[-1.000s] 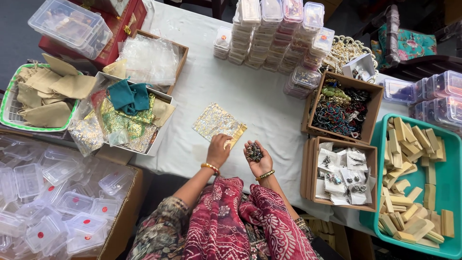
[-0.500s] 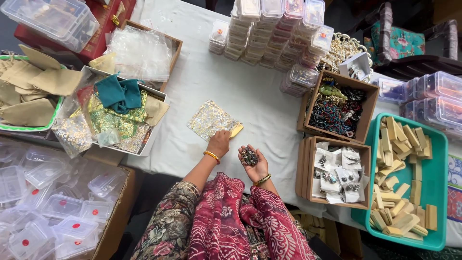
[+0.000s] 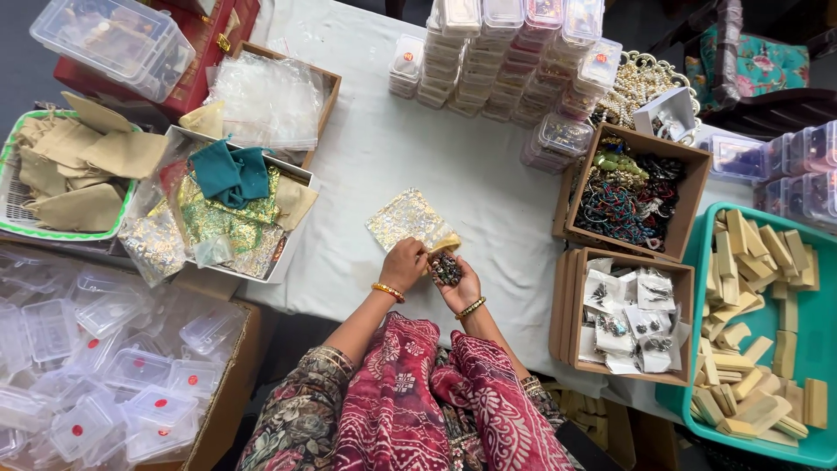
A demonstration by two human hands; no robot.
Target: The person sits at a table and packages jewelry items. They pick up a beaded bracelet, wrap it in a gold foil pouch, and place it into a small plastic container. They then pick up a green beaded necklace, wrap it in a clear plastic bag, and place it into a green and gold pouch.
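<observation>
Head view, only one. Left hand (image 3: 403, 264) pinches the near edge of the shimmery gold-and-silver pouch (image 3: 410, 220), which lies flat on the white tablecloth (image 3: 453, 174) just ahead of both hands; fingers closed on the mouth end, probably to hold it open or steady. Right hand (image 3: 456, 281) is cupped palm-up, cradling a small heap of dark beaded jewellery (image 3: 445, 269), tilted toward the pouch mouth and touching or almost touching the left hand. Cupping keeps the loose pieces from spilling.

To the right of the hands: brown cardboard box (image 3: 571, 314) of small bagged jewellery pieces, and beyond it a second box (image 3: 697, 187) with tangled coloured bead strings. Further right, a teal tray (image 3: 824, 458) of wooden blocks. Ahead of the hands, stacks of clear lidded containers (image 3: 514, 61). To the left, a box of spare fabric pouches (image 3: 227, 205), green, teal and gold, within reach of the left hand. Far left, a basket of beige cloth bags (image 3: 70, 174); near left, below table level, a carton of empty clear plastic cases (image 3: 105, 366).
</observation>
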